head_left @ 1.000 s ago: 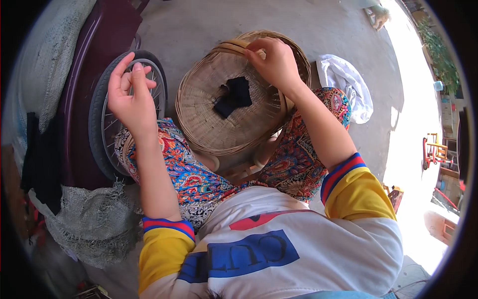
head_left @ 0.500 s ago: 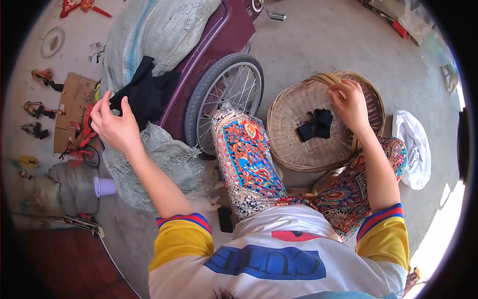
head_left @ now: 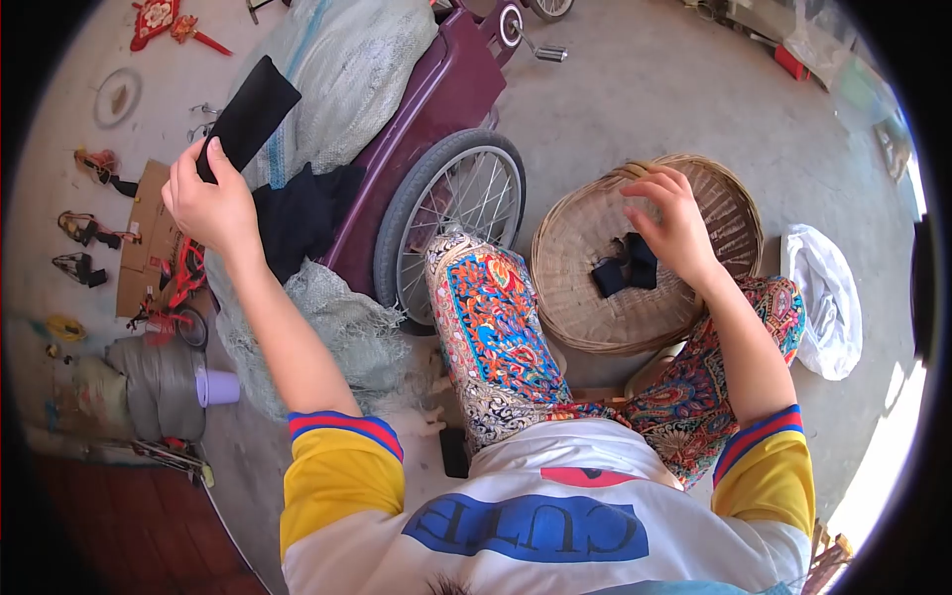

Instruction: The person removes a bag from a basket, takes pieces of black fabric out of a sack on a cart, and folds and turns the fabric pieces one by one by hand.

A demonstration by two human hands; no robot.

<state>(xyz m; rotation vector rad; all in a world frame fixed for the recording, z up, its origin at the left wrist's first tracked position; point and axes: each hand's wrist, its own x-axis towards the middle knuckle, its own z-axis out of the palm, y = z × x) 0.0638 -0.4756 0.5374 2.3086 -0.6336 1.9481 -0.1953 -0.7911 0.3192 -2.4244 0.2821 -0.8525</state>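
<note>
Flat black cloth [head_left: 254, 111] is jutting from the pinching left hand [head_left: 215, 206] near a bulging woven sack [head_left: 352, 89], the right hand [head_left: 674, 226] hovering loosely open over a wicker basket [head_left: 732, 213].

Left arm [head_left: 295, 342] outstretched, left fingers [head_left: 182, 184] pinching, right arm [head_left: 746, 347] extended, right fingers [head_left: 662, 185] loosely curled

The scene is taken in by one wide, round-edged view from the head, above and behind the left grip [head_left: 213, 206] and right grip [head_left: 672, 228]. It is angled forward and steeply down, close over the shirt [head_left: 555, 496]; floor [head_left: 615, 79] is shown beyond both grips.
</note>
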